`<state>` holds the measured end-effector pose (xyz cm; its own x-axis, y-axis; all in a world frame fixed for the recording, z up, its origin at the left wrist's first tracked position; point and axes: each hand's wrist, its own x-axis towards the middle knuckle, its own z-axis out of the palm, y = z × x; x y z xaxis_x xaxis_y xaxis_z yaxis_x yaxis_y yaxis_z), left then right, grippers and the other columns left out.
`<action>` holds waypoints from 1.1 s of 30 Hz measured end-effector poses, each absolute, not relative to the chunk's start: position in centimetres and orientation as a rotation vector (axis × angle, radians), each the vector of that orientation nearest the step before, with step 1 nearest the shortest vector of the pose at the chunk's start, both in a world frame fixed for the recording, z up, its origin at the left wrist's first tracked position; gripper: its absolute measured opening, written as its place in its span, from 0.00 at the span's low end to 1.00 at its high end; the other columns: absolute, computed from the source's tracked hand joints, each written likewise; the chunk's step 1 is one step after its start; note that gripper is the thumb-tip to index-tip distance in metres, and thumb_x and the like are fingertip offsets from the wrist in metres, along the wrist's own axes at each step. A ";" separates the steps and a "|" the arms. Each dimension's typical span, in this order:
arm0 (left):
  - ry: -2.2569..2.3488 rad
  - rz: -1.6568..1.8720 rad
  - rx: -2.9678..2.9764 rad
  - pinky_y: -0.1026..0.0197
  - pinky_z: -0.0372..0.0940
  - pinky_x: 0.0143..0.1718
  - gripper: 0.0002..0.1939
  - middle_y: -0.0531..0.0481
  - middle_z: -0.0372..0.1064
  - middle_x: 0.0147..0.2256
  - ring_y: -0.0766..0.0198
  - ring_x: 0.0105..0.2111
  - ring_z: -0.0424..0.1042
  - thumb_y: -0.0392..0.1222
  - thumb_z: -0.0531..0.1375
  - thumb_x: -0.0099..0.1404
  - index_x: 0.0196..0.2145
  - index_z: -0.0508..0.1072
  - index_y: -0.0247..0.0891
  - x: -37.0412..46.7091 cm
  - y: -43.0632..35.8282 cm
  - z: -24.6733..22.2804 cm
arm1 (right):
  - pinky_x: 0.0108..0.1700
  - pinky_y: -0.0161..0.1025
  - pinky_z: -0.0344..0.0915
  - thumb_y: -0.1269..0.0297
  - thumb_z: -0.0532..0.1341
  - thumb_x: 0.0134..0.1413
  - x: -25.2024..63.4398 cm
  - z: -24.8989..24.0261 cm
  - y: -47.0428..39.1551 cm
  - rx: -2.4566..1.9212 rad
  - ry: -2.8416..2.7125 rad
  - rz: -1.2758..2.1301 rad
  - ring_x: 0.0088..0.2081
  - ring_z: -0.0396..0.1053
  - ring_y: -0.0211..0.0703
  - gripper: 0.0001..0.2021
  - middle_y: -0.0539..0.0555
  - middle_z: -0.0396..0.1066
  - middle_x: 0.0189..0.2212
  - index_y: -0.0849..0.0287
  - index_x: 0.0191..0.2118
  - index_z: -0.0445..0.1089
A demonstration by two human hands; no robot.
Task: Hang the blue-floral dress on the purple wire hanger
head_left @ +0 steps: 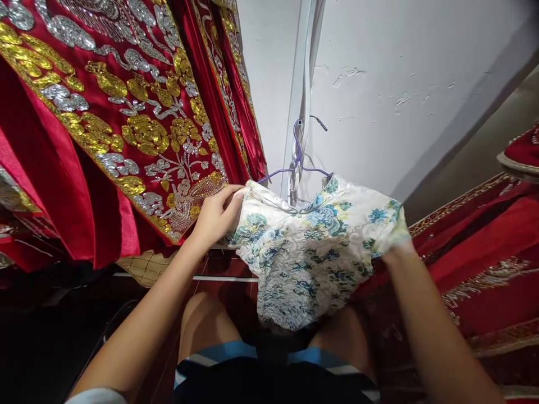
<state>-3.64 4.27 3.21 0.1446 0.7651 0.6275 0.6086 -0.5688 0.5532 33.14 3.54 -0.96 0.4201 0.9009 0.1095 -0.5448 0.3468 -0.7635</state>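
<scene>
A white blouse [311, 247] with blue and yellow flowers hangs in front of me on a purple wire hanger [298, 160], its hook near the wall. My left hand [217, 216] pinches the blouse at the shoulder on the left, thumb on top of the cloth. On the other side my right hand [398, 249] is at the short sleeve; the cloth covers its fingers, so their pose is hidden. The neckline sags open between the hanger's arms, and the lower part of the blouse hangs down above my knees.
Red garments [138, 112] with gold and silver sequins hang close on the left. More red embroidered cloth [484, 269] lies along the right. Behind the hanger are a white wall [379, 67] with peeling paint and a vertical pipe [306, 67].
</scene>
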 end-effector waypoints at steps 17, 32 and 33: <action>1.392 1.666 2.121 0.62 0.56 0.32 0.04 0.53 0.64 0.27 0.64 0.29 0.62 0.37 0.53 0.62 0.30 0.67 0.39 -2.1 7.2 2.5 | 0.53 0.58 0.73 0.42 0.61 0.57 28.5 8.9 -3.1 -0.678 -1.144 0.885 0.51 0.75 0.59 0.18 0.55 0.79 0.40 0.50 0.37 0.78; 0.913 1.178 1.590 0.43 0.70 0.34 0.30 0.46 0.65 0.22 0.62 0.19 0.68 0.68 0.41 0.68 0.21 0.51 0.43 4.8 4.6 -2.1 | 0.60 0.48 0.64 0.45 0.59 0.63 24.9 -2.4 -1.3 -1.096 -1.653 0.997 0.55 0.70 0.53 0.23 0.57 0.76 0.50 0.56 0.52 0.76; 0.905 1.154 1.589 0.42 0.71 0.36 0.30 0.46 0.65 0.21 0.62 0.18 0.68 0.68 0.43 0.69 0.20 0.50 0.43 5.3 4.6 -2.3 | 0.55 0.47 0.68 0.43 0.59 0.62 24.9 -3.2 -1.4 -1.079 -1.611 1.121 0.49 0.73 0.52 0.23 0.56 0.78 0.43 0.58 0.46 0.78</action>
